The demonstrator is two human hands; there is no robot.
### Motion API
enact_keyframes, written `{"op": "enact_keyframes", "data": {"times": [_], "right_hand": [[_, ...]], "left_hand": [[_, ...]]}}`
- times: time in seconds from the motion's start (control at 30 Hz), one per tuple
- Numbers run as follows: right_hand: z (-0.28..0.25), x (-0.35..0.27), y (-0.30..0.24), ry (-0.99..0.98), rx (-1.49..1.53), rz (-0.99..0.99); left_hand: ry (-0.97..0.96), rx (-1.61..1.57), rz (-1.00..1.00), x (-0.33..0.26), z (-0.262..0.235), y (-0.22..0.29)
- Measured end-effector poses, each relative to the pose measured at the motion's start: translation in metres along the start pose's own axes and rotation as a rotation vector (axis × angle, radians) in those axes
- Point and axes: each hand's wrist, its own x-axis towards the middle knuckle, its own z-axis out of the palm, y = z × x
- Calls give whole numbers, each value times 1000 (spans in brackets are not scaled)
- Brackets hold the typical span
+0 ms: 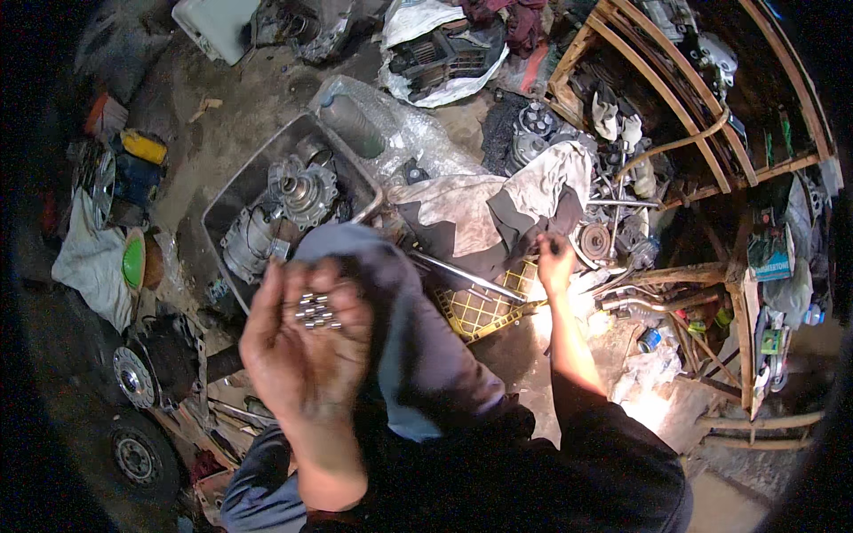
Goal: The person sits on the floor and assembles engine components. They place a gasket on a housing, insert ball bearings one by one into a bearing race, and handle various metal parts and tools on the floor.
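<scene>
Where the grey bin (259,166) stood: left of upper centre in the frame, a round gear housing (311,206) inside it. Cluttered interior; in my judgement, no place to let a loose part fall.
Stained cloth (458,210): just right of upper centre, rumpled. Folds could have swallowed a dropped piece.
Yellow crate (494,329): centre, below the cloth, open grid. Gaps looked risky under a tipped palm.
Metal rod (466,275): slanted near centre, between cloth and crate.
Left hand (306,342): left of centre, palm up, thumb apart, fingers loosely curled, not clamped. Good cup; best kept level, fingertips slightly raised.
Right hand (556,262): right of centre, at the cloth's edge. Fingers bent; could not tell whether clamped on anything. Steady, slow reach seemed wise, so the other arm stayed quiet.
Metal cylinders (318,312): several, short, shiny, bunched loose on the left hand's fingers. Rolling off looked the chief hazard; nearer the palm's hollow would have been safer.
</scene>
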Motion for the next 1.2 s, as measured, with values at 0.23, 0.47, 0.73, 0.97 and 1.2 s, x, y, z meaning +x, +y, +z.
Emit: {"op": "enact_keyframes", "data": {"times": [0.23,0.47,0.73,0.97,1.2], "right_hand": [[74,9,12,-240,-282,133],[102,7,47,-190,-250,427],[-28,1,4,247,1001,654],[-185,29,-169,-296,1229,175],[-116,-32,-238,-415,181,-427]], "left_hand": [[176,116,-147,76,-8,-124],[255,133,-204,107,-94,-182],[306,-74,-193,96,-83,-168],[33,-352,-255,78,-83,-160],[-55,200,-188,63,-77,-146]]}}
